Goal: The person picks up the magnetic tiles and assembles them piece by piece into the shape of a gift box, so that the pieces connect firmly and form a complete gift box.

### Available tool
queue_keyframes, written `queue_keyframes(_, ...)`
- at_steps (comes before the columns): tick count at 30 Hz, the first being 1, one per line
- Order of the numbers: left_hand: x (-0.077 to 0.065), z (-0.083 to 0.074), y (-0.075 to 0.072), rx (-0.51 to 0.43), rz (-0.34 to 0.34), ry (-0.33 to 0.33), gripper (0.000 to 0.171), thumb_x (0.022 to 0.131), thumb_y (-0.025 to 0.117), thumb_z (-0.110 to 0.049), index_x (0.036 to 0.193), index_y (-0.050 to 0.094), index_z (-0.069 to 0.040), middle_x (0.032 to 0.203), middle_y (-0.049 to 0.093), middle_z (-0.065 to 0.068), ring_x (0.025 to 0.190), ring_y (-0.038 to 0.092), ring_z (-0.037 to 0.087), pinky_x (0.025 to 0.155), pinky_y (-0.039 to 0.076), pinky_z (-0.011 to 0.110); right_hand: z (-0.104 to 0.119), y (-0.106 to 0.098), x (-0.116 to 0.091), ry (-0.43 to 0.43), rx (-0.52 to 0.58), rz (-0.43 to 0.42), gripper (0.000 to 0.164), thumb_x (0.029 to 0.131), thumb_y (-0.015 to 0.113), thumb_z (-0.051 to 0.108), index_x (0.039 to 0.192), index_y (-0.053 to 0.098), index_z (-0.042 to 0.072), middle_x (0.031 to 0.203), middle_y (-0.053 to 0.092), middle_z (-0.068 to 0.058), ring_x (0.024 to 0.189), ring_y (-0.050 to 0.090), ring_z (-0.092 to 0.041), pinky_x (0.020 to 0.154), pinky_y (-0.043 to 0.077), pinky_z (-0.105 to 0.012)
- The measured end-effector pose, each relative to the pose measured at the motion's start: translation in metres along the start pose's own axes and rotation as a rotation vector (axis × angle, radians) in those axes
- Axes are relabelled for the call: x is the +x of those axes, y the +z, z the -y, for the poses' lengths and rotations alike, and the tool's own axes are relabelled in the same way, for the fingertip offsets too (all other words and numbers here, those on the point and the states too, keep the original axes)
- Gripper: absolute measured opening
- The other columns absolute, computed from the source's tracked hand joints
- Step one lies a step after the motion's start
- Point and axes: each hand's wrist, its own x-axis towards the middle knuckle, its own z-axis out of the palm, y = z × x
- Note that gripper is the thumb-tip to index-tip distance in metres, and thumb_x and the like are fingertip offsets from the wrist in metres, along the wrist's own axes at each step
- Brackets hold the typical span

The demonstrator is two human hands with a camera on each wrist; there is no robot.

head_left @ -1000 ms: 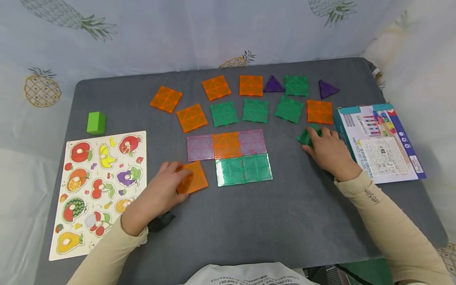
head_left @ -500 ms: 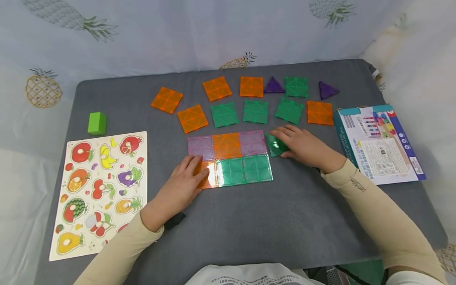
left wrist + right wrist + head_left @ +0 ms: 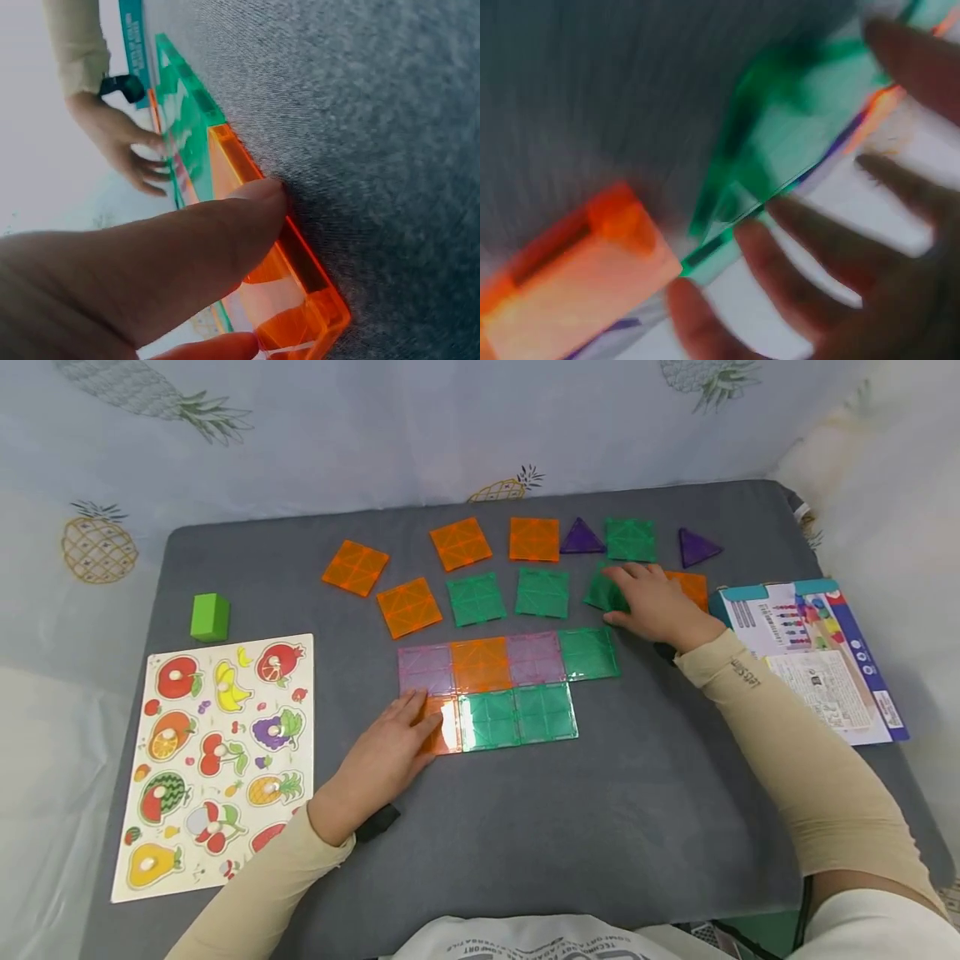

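Observation:
My left hand [image 3: 386,752] rests on an orange square magnetic tile [image 3: 447,737], holding it at the front left of a joined block of see-through tiles. In the left wrist view the thumb [image 3: 225,225] lies on this tile's front edge. Beside it in the block are a green tile [image 3: 487,720], another orange tile [image 3: 480,665], pink tiles [image 3: 536,658] and a green tile [image 3: 590,653] at the right end. My right hand [image 3: 660,606] reaches over a loose green tile [image 3: 602,590] behind the block, fingers spread; its right part is hidden. The right wrist view is blurred.
Several loose orange tiles [image 3: 356,567] and green tiles [image 3: 542,592] lie behind the block, with purple triangle tiles [image 3: 698,547] further right. A fruit puzzle board [image 3: 247,710] and a green block [image 3: 209,617] lie left. A toy box [image 3: 817,668] stands right.
The left hand brought its orange tile against the block's front left. The right hand set a green tile at the block's right end, left it, and moved back to another green tile.

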Motion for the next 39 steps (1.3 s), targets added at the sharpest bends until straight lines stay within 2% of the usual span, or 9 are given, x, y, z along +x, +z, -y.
queue_keyframes(4, 0.000, 0.001, 0.002, -0.017, -0.014, -0.010, 0.049, 0.080, 0.079, -0.020, 0.123, 0.064, -0.002, 0.139, 0.049, 0.027, 0.131, 0.046, 0.041, 0.109, 0.037, 0.049, -0.010, -0.004, 0.013, 0.011, -0.023, 0.088, 0.072, 0.095, 0.058, 0.036, 0.153, 0.021, 0.013, 0.144, 0.028, -0.034, 0.128, 0.031, -0.053, 0.093, 0.032, -0.073)
queue_keyframes(10, -0.005, 0.005, 0.005, -0.047, -0.043, -0.021, 0.050, 0.081, 0.077, -0.019, 0.125, 0.063, -0.001, 0.141, 0.047, 0.027, 0.132, 0.044, 0.041, 0.109, 0.036, 0.050, -0.015, -0.002, 0.000, -0.050, 0.011, -0.066, 0.079, 0.092, 0.064, 0.037, 0.153, 0.020, 0.014, 0.136, 0.039, -0.033, 0.124, 0.038, -0.050, 0.095, 0.037, -0.065)
queue_keyframes(15, -0.006, 0.005, 0.007, -0.060, -0.047, -0.027, 0.050, 0.081, 0.077, -0.019, 0.126, 0.062, -0.001, 0.141, 0.047, 0.027, 0.132, 0.044, 0.041, 0.109, 0.036, 0.050, -0.003, -0.005, -0.045, -0.307, 0.022, -0.175, 0.076, 0.078, 0.080, 0.031, 0.141, 0.045, 0.008, 0.129, 0.050, -0.023, 0.116, 0.048, -0.040, 0.089, 0.046, -0.055)
queue_keyframes(18, -0.005, 0.005, 0.007, -0.067, -0.047, -0.029, 0.051, 0.081, 0.077, -0.020, 0.126, 0.062, -0.001, 0.141, 0.047, 0.026, 0.133, 0.043, 0.041, 0.109, 0.036, 0.050, 0.011, 0.000, -0.075, -0.477, -0.003, -0.096, 0.065, 0.073, 0.083, 0.033, 0.128, 0.058, 0.009, 0.123, 0.057, -0.016, 0.110, 0.054, -0.033, 0.088, 0.048, -0.051)
queue_keyframes(20, -0.005, 0.005, 0.007, -0.070, -0.048, -0.032, 0.051, 0.081, 0.076, -0.020, 0.127, 0.062, -0.001, 0.142, 0.046, 0.026, 0.133, 0.043, 0.041, 0.110, 0.036, 0.050, 0.021, 0.008, -0.089, -0.522, -0.044, -0.031, 0.061, 0.074, 0.081, 0.039, 0.124, 0.062, 0.011, 0.122, 0.059, -0.012, 0.110, 0.055, -0.030, 0.090, 0.048, -0.050)
queue_keyframes(23, -0.004, 0.004, 0.008, -0.075, -0.048, -0.033, 0.051, 0.081, 0.076, -0.020, 0.126, 0.062, -0.001, 0.142, 0.046, 0.026, 0.133, 0.043, 0.041, 0.110, 0.035, 0.050, 0.030, 0.023, -0.097, -0.515, -0.103, 0.013, 0.059, 0.076, 0.078, 0.045, 0.125, 0.063, 0.015, 0.124, 0.058, -0.010, 0.115, 0.052, -0.029, 0.094, 0.045, -0.052)
queue_keyframes(29, -0.003, 0.003, 0.009, -0.079, -0.048, -0.022, 0.052, 0.081, 0.076, -0.021, 0.127, 0.062, -0.002, 0.143, 0.045, 0.026, 0.134, 0.043, 0.041, 0.110, 0.035, 0.051, 0.038, 0.045, -0.089, -0.500, -0.085, -0.078, 0.064, 0.075, 0.077, 0.050, 0.127, 0.061, 0.017, 0.144, 0.042, -0.016, 0.133, 0.033, -0.037, 0.100, 0.032, -0.061)
queue_keyframes(33, -0.002, 0.003, 0.009, -0.079, -0.045, -0.023, 0.053, 0.080, 0.077, -0.020, 0.127, 0.062, -0.001, 0.143, 0.045, 0.026, 0.134, 0.042, 0.041, 0.110, 0.035, 0.052, 0.041, 0.046, -0.084, -0.430, -0.062, -0.028, 0.080, 0.073, 0.074, 0.056, 0.139, 0.050, 0.019, 0.155, 0.029, -0.016, 0.142, 0.022, -0.038, 0.106, 0.024, -0.065)
queue_keyframes(39, -0.003, 0.001, 0.007, -0.053, -0.031, -0.052, 0.054, 0.079, 0.078, -0.018, 0.128, 0.061, -0.002, 0.144, 0.045, 0.025, 0.134, 0.042, 0.040, 0.110, 0.035, 0.051, 0.047, 0.045, -0.084, -0.380, -0.045, 0.031, 0.088, 0.073, 0.074, 0.053, 0.146, 0.042, 0.018, 0.156, 0.028, -0.015, 0.143, 0.023, -0.040, 0.106, 0.026, -0.065)
